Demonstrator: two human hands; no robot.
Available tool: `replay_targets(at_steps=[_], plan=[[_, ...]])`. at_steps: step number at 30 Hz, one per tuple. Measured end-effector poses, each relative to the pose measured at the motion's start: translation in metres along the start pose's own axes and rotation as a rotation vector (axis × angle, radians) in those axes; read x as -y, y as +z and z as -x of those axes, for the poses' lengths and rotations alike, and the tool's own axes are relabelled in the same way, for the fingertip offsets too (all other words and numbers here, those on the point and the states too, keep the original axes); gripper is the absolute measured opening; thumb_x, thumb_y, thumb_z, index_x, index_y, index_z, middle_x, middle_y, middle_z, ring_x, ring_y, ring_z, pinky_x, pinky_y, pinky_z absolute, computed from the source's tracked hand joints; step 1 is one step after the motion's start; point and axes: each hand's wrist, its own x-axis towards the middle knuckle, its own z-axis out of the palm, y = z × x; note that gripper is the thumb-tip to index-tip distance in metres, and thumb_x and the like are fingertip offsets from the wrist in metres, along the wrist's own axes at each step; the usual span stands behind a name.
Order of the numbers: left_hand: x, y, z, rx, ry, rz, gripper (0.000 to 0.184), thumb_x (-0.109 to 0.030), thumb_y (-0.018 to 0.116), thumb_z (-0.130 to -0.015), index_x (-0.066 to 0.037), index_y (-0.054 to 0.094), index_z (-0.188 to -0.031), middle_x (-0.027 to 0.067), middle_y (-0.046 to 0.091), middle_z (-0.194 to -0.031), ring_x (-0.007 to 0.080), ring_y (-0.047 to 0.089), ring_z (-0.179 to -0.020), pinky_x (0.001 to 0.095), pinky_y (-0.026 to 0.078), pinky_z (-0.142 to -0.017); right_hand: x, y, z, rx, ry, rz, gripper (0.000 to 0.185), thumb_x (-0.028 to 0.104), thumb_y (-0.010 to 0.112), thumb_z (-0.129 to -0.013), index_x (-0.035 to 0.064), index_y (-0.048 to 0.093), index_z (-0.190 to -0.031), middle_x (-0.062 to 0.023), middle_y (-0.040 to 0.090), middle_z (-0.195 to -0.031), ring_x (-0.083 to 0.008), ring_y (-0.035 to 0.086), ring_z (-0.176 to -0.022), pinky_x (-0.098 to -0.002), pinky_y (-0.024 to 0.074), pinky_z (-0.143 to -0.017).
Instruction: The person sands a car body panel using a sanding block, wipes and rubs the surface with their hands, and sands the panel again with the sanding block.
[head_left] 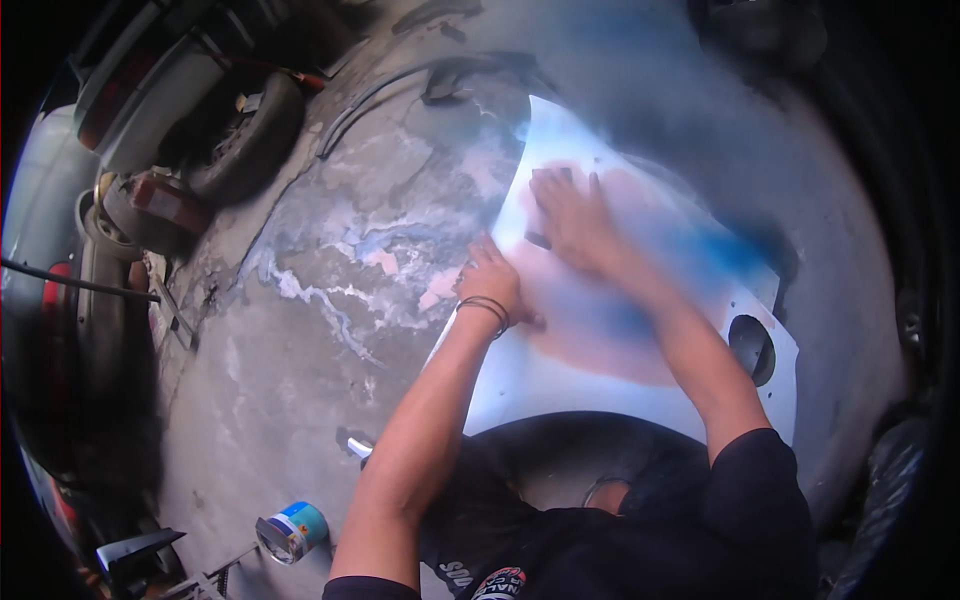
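A white car fender (pixel 515 400) with pinkish filler and blue patches lies before me on the floor. My right hand (pixel 578 215) is closed over a dark sanding block (pixel 538 240), pressed against the filler area near the panel's upper left. Most of the block is hidden under the palm and fingers. My left hand (pixel 492 283), with dark bands at the wrist, grips the fender's left edge. Its thumb lies on the panel surface.
A can with a blue label (pixel 292 532) stands on the stained concrete floor (pixel 290 400) at the lower left. A tyre (pixel 250 140) and car parts line the left side. A dark hose-like strip (pixel 400 75) lies beyond the fender.
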Motion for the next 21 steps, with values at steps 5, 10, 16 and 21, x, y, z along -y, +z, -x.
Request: replay_targets(at_steps=[5,10,16,21], plan=[[0.004,-0.004,0.010,-0.009,0.016,0.030,0.169,-0.058,0.101,-0.058,0.015,-0.008,-0.164,0.0367,0.017,-0.171,0.0526,0.046,-0.146,0.0562,0.050,-0.113,-0.052,0.019,-0.043,-0.136,0.151,-0.133,0.063,0.036,0.038,-0.112,0.0088,0.029,-0.169,-0.0062,0.027,-0.178,-0.0273,0.022,-0.165,-0.0702,0.0140,-0.129],[0.000,-0.002,0.004,0.030,-0.018,-0.013,0.169,-0.056,0.102,-0.057,0.014,-0.007,-0.165,0.0341,0.020,-0.170,0.0496,0.049,-0.144,0.0546,0.050,-0.113,-0.012,0.029,-0.025,-0.117,0.160,0.122,0.062,0.032,0.035,-0.113,0.0110,0.028,-0.170,-0.0046,0.027,-0.178,-0.0243,0.025,-0.164,-0.0697,0.0123,-0.130],[0.005,0.002,0.001,0.016,0.002,-0.028,0.169,-0.056,0.103,-0.056,0.014,-0.007,-0.165,0.0341,0.019,-0.171,0.0487,0.047,-0.147,0.0547,0.050,-0.114,-0.057,0.031,-0.044,-0.216,0.261,-0.092,0.059,0.031,0.032,-0.114,0.0118,0.029,-0.170,-0.0055,0.027,-0.178,-0.0264,0.023,-0.164,-0.0700,0.0168,-0.129],[0.002,-0.001,-0.002,0.016,0.022,0.030,0.172,-0.056,0.103,-0.055,0.014,-0.009,-0.164,0.0355,0.015,-0.172,0.0483,0.046,-0.148,0.0549,0.049,-0.114,-0.013,0.028,-0.017,-0.124,0.110,0.084,0.060,0.033,0.031,-0.114,0.0118,0.027,-0.170,-0.0045,0.024,-0.179,-0.0267,0.022,-0.165,-0.0702,0.0150,-0.129]])
